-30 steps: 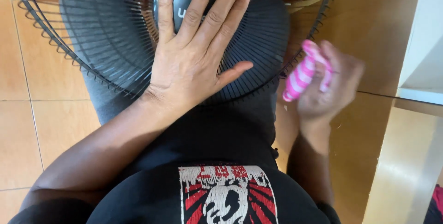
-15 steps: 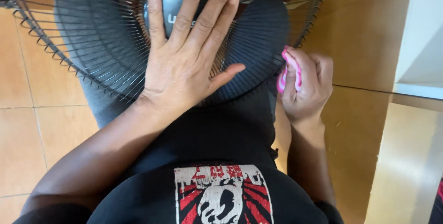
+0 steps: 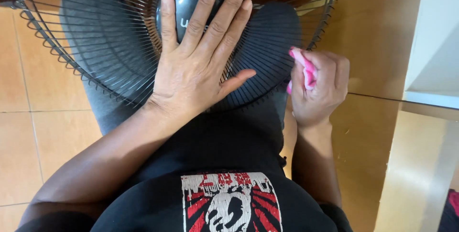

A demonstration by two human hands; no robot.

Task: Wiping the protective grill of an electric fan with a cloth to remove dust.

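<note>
From my remote seat, the biggest thing I see is the tiled floor (image 3: 43, 131), tan squares running along the left side and under everything. On the right a brown wooden panel (image 3: 377, 36) rises beside a white cabinet edge (image 3: 435, 36). The fan (image 3: 110, 45) fills the top of the view, its dark wire grille tilted toward me, with grey blades behind the wires and a round black hub (image 3: 189, 2) in the middle. The hub carries a small pale printed mark, mostly covered. Below the fan, black clothing with a red and white printed patch (image 3: 229, 201) blocks the bottom middle of the view.

My left hand (image 3: 198, 64) lies flat and released on the grille, fingers spread across the hub and thumb out to the right, hiding much of the fan's centre. My right hand (image 3: 318, 88) sits just beside the grille's right rim, clenched around a pink cloth (image 3: 306, 69), which pokes out between thumb and fingers and touches the outer wires.
</note>
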